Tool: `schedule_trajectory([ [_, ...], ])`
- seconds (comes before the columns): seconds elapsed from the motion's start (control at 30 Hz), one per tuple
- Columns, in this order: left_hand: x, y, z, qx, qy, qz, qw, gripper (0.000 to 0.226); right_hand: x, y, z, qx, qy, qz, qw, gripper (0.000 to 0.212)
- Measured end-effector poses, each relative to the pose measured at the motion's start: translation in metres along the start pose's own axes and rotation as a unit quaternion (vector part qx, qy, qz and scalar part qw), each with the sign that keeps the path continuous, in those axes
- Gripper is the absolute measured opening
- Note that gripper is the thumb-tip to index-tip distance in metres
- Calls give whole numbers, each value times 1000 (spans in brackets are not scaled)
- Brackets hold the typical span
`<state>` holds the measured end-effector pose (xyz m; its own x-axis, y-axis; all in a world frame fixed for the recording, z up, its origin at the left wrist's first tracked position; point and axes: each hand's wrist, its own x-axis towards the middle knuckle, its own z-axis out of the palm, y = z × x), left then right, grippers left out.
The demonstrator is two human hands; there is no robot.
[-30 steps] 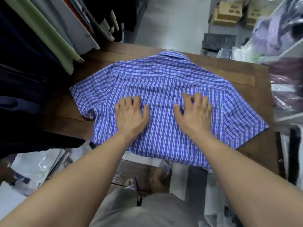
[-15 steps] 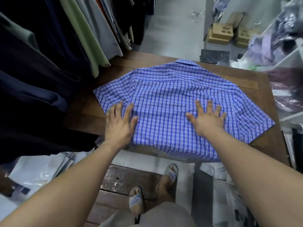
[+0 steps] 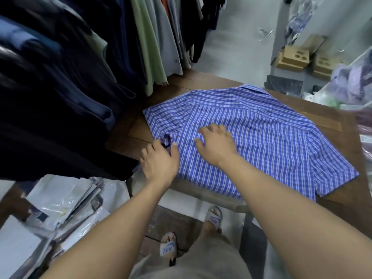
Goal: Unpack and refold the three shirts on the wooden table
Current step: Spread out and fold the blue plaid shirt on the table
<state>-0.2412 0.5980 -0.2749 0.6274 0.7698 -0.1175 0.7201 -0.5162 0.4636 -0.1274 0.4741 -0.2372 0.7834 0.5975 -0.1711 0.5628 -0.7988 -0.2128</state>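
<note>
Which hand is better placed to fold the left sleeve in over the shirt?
Left, likely. The left hand pinches the sleeve at its bunched hem; the right hand rests on the shirt, better suited to pinning it flat.

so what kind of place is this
Probably a clothing shop's back room: hanging garments crowd the wooden table where a checked shirt lies, bagged clothes pile up at right, cardboard boxes sit by the wall.
</note>
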Motion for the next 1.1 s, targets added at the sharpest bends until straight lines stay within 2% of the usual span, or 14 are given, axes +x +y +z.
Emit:
schedule_trajectory([
  [0.13,28,28,-13,-206,-15,-134,969,70,28,-3,-6,-11,-21,-34,999,44],
  [0.17,42,36,-13,-269,-19,-177,946,76,35,-2,-6,-21,-27,-43,998,44],
  [0.27,75,57,-24,-446,-20,-323,835,91,52,3,-8,-43,-62,-52,996,47],
  [0.33,85,63,-27,-481,-71,-348,802,73,62,9,-8,-31,-106,-52,993,51],
  [0.4,90,69,-29,-462,-103,-324,819,45,73,17,-6,23,-111,-42,993,52],
  [0.47,90,73,-29,-420,-71,-274,862,12,86,23,-7,119,-86,5,989,51],
  [0.57,84,82,-32,-401,-56,-195,893,6,106,24,-12,289,-54,131,947,44],
  [0.63,77,87,-35,-409,-87,-167,893,15,121,22,-19,444,-53,223,866,42],
  [0.73,65,89,-41,-382,-128,-116,908,14,142,27,-32,629,-88,316,705,64],
  [0.8,56,93,-42,-372,-188,-62,907,17,154,37,-39,686,-115,320,643,75],
  [0.9,52,106,-40,-308,-273,22,911,25,165,46,-45,692,-145,331,625,78],
  [1.0,52,123,-34,-216,-324,96,916,26,181,58,-34,651,-163,325,666,86],
  [1.07,50,132,-25,-154,-332,136,921,19,190,64,-22,618,-181,295,706,70],
  [1.1,48,135,-20,-127,-333,150,922,17,184,61,-28,598,-167,280,732,45],
])
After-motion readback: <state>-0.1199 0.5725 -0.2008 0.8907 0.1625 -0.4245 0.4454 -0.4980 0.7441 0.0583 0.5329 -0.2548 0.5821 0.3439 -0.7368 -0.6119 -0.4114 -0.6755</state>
